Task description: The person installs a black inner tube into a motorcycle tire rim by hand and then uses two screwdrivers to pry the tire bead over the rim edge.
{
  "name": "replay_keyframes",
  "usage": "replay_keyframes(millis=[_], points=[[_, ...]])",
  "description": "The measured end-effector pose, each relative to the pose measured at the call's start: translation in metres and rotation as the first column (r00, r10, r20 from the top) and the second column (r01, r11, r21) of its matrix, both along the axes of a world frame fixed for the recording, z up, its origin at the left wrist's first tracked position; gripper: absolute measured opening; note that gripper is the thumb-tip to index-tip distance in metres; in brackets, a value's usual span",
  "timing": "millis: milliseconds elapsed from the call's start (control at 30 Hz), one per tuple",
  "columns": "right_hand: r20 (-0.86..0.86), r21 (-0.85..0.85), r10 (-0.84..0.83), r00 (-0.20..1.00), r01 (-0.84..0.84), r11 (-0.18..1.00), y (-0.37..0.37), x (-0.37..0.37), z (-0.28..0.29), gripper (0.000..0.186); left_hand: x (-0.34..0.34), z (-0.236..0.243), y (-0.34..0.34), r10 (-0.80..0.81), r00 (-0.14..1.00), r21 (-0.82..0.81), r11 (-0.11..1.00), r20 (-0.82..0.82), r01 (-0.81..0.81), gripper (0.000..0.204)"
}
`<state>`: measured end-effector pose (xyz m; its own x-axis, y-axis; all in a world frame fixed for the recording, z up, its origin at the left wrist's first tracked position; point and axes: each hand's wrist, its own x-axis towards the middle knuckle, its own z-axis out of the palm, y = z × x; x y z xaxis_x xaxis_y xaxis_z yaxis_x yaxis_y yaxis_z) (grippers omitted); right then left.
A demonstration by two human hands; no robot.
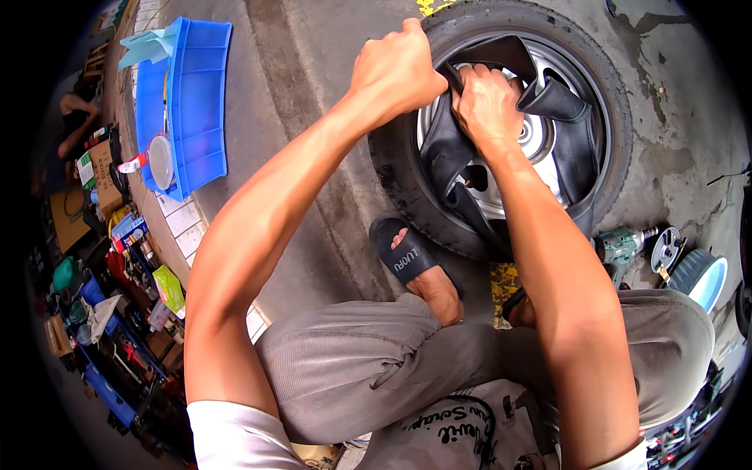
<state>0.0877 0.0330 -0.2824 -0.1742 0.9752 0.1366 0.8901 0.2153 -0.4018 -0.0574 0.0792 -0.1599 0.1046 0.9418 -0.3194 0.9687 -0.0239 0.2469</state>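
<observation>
A tyre (pixel 398 182) on a silver wheel rim (pixel 552 153) lies flat on the ground in front of me. A limp black inner tube (pixel 578 160) is folded loosely over the rim. My left hand (pixel 398 74) is closed at the tyre's upper left edge, its thumb side against a black fold of the tube. What its fingers grip is hidden. My right hand (pixel 489 106) sits inside the wheel, left of the hub, its fingers curled over the tube near the rim. A valve stem (pixel 470 184) shows dark through an opening lower in the wheel.
To the left stands a blue plastic bin (pixel 205 102) with a light blue cloth (pixel 149 45) and a round lid. Beyond it are cluttered tools and boxes. A green power drill (pixel 619 247) and a blue-grey bowl (pixel 705 280) lie at right. My sandalled foot (pixel 411 258) is beside the tyre.
</observation>
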Motion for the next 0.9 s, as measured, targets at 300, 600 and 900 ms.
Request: replay_keyframes(millis=[300, 600, 900], points=[[-0.337, -0.364, 0.068, 0.939, -0.197, 0.911, -0.007, 0.003, 0.040, 0.044, -0.020, -0.005, -0.009, 0.003, 0.991, -0.135, 0.991, -0.130, -0.020, 0.079], [-0.543, -0.603, 0.052, 0.838, -0.432, 0.671, -0.018, 0.018, 0.053, 0.067, -0.026, -0.017, -0.028, 0.086, 0.990, -0.123, 0.987, -0.111, -0.099, 0.087], [-0.800, -0.599, -0.455, 0.391, -0.484, 0.638, -0.076, -0.008, 0.004, 0.051, -0.019, -0.012, -0.020, 0.123, 0.987, -0.146, 0.980, -0.099, -0.137, 0.080]])
